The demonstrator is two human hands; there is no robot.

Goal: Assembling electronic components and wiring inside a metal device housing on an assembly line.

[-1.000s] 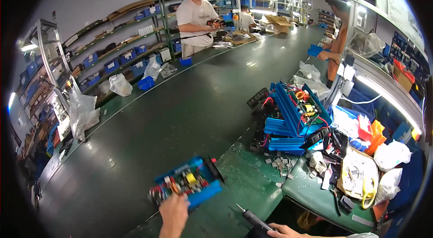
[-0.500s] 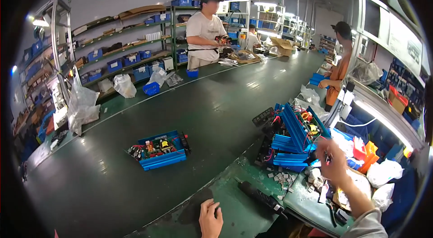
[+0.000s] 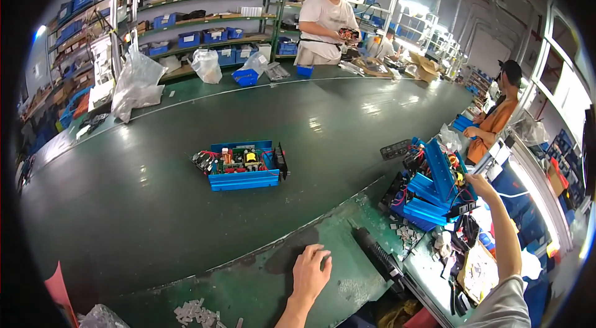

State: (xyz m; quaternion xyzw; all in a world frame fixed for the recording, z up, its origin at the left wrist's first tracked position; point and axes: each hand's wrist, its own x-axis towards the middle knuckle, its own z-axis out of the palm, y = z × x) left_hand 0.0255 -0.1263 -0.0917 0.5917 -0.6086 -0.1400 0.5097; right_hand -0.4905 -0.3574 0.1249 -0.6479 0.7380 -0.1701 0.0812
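Left hand [image 3: 310, 273] resting open on the green bench, right hand [image 3: 481, 184] reaching into stacked blue casings [image 3: 434, 188], grip hidden, an open blue unit [image 3: 243, 166] baring its circuitry lying beyond.

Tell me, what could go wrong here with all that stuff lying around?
The right hand reaches over the leaning stack of blue cases; bumping it could tip them. The black screwdriver lies loose near the left hand and might roll. The open blue box has bare wires that could snag.

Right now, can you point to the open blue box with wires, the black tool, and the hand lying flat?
open blue box [image 3: 243, 169]: head view, on its blue front wall.
black tool [image 3: 379, 255]: head view, mid-barrel.
left hand [image 3: 310, 273]: head view, back of hand.
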